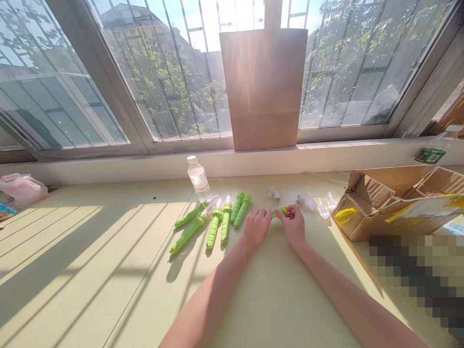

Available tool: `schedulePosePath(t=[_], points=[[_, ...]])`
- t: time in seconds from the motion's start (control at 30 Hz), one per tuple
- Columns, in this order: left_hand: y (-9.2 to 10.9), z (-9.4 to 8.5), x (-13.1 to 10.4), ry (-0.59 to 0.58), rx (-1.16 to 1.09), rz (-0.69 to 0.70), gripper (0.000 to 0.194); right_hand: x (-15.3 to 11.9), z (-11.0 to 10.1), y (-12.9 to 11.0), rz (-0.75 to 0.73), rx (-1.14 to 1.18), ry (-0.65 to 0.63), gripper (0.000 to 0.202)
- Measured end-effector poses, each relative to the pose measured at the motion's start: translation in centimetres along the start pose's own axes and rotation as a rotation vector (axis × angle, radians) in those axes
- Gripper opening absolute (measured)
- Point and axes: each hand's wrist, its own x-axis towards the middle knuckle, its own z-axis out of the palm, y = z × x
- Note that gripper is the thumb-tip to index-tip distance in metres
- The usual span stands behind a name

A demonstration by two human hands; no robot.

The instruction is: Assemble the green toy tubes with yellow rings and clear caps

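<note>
Between my two hands is a green piece (278,213), mostly covered by my fingers; it looks like one of the green ribbed handles lying nearby. My left hand (255,225) is closed around its left end. At the other end, the fingers of my right hand (294,224) pinch it. To the left lie several green ribbed handles, among them one with a clear tip (225,222) and a plain one (242,211). Small clear caps (322,207) rest on the table beyond my right hand, with more clear pieces (274,193) just past my fingers.
A clear bottle with a white cap (199,180) stands behind the handles. On the right is an open cardboard box (395,212) with yellow tape. A brown cardboard sheet (266,92) leans against the window. A pink plastic bag (25,189) lies at the far left.
</note>
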Motion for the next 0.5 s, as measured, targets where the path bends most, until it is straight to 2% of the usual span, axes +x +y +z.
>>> schedulePosePath(t=[0.23,0.5], points=[[0.33,-0.33,0.02,-0.029,0.003,-0.046,0.019,0.21,-0.21,-0.18,-0.010,-0.060,-0.030,0.046],[0.37,-0.84,-0.15,-0.036,-0.063,-0.095,0.018,0.38,-0.32,-0.20,-0.034,-0.097,-0.110,0.052]])
